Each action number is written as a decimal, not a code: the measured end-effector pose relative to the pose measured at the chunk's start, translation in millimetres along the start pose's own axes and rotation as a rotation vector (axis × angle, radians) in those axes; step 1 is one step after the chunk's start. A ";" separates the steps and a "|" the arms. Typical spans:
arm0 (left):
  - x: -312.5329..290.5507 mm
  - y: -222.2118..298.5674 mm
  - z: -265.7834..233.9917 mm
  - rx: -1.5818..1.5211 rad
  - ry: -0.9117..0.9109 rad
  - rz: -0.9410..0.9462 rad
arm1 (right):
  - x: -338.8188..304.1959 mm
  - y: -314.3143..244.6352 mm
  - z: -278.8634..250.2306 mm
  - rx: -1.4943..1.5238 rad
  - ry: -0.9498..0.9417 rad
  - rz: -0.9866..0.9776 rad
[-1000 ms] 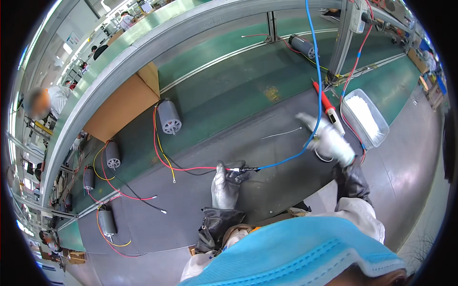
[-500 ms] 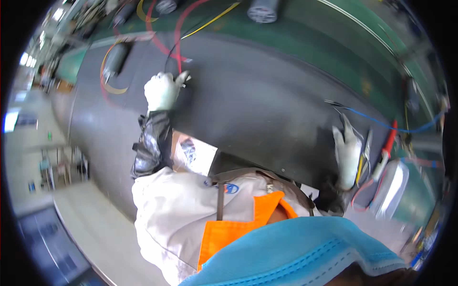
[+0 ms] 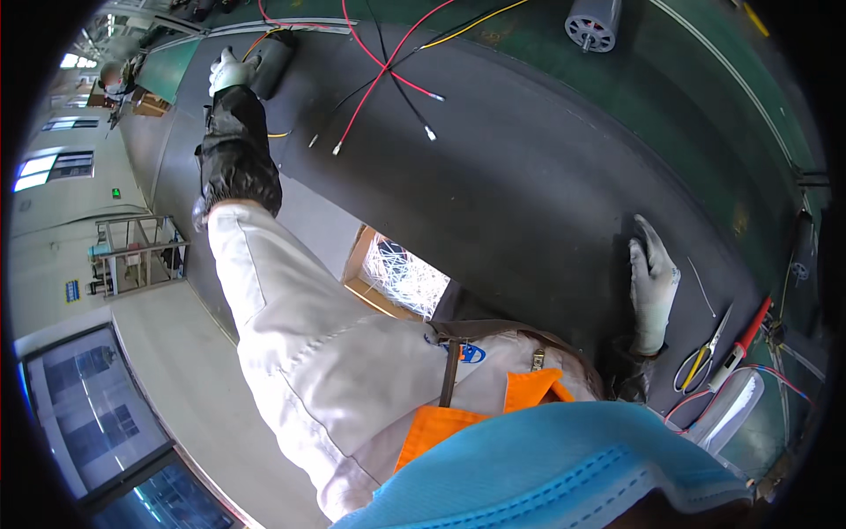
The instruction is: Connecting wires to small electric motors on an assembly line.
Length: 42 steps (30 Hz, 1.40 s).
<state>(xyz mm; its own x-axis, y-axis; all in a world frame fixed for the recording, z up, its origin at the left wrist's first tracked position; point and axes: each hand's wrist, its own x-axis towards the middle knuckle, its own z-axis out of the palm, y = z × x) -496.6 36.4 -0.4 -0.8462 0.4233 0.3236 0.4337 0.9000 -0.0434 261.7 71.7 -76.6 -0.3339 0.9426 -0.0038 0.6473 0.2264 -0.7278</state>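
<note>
Left hand (image 3: 232,72) beside motor (image 3: 276,64), lengthwise aslant

Head view, left one of a pair on your head. Looks steeply down past your mask (image 3: 538,467), very close along the lower edge, onto the bench (image 3: 511,194). Your left hand (image 3: 231,72) lies far off, upper left; right hand (image 3: 652,286) nearer, right of centre. Fisheye bends the bench edges. Rack (image 3: 145,249) tilts, far left.

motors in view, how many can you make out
3 clear ones: a motor by the left hand, another at top right of centre, a third near the right rim; more may be hidden upper left.
</note>
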 end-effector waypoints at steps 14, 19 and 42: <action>-2.8 11.5 34.4 -0.110 -0.329 0.172 | 6.0 8.6 14.4 0.322 0.245 0.230; 7.7 0.1 64.5 -0.102 -0.259 0.079 | 2.2 5.7 12.0 0.381 0.219 0.275; -377.8 162.6 -171.8 -1.390 -1.275 0.270 | -3.7 40.9 15.1 0.106 0.339 -0.154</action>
<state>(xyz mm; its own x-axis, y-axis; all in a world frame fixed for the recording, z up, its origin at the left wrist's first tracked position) -53.2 5.0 32.7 -0.1339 0.9155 -0.3795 -0.0675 0.3736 0.9251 279.0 73.8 -116.7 -0.1644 0.9313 0.3251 0.5268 0.3615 -0.7692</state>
